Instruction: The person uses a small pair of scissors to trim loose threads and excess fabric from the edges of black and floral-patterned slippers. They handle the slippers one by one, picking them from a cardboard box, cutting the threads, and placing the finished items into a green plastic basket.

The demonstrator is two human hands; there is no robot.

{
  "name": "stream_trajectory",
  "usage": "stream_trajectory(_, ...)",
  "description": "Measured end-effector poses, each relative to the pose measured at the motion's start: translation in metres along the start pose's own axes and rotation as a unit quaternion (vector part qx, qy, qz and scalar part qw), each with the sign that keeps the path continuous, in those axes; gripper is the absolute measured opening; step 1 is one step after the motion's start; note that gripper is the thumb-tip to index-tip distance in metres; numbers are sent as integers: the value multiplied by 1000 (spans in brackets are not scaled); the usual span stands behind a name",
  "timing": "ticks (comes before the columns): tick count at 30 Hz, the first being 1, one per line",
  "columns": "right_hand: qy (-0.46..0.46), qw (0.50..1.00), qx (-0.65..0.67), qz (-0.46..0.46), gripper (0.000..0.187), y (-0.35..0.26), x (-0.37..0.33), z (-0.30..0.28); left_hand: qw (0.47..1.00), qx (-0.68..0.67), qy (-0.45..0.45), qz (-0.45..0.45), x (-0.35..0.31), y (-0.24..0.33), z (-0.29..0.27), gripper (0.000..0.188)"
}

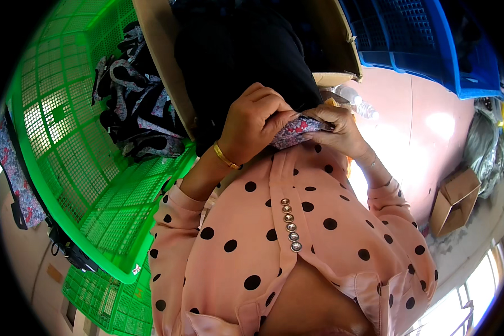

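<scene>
Close against my polka-dot shirt, both hands grip a small floral fabric piece (292, 133), grey-blue with red and pink print. My left hand (255, 119), a gold bangle at its wrist, is closed with thumb and fingers pinching the fabric's left end. On the other end, the thumb and fingers of my right hand (341, 130) press the cloth between them. The fabric looks folded or bunched, and part of it is hidden by my fingers. Just beyond my hands lies black cloth (246, 56) over my lap.
At the left, a green plastic basket (117, 215) holds a heap of floral and black fabric pieces (143, 106). An open cardboard box (161, 59) stands ahead, a blue crate (409, 67) at far right. Clear plastic bottles (355, 101) and a small carton (456, 201) are on the right.
</scene>
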State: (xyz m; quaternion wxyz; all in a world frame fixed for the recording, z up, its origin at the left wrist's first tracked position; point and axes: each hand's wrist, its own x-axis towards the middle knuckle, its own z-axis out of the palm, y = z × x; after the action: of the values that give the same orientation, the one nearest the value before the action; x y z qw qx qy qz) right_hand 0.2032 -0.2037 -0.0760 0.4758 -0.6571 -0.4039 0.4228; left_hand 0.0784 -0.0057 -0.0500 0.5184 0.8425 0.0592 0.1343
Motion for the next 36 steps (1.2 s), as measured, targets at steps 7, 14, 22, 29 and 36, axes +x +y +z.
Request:
stream_trajectory(7, 62, 974, -218, -5, 50, -9, -6, -18, 988, -112, 49, -91, -2, -8, 9, 18)
stream_trajectory(14, -7, 915, -402, 12, 44, -43, 11, -16, 992, -87, 56, -71, -2, -6, 14, 17)
stream_trajectory(22, 60, 968, -244, 28, 40, -14, 16, -18, 973, -149, 95, -148, -5, -11, 16, 18)
stream_trajectory(29, 5, 988, -150, 33, 40, 1, -11, -8, 944, -228, -39, -237, 0, -7, 5, 9)
stream_trajectory(36, 28, 993, -113, 9, 29, -3, -10, -3, 976, -57, -179, -114, 17, 2, -6, 11)
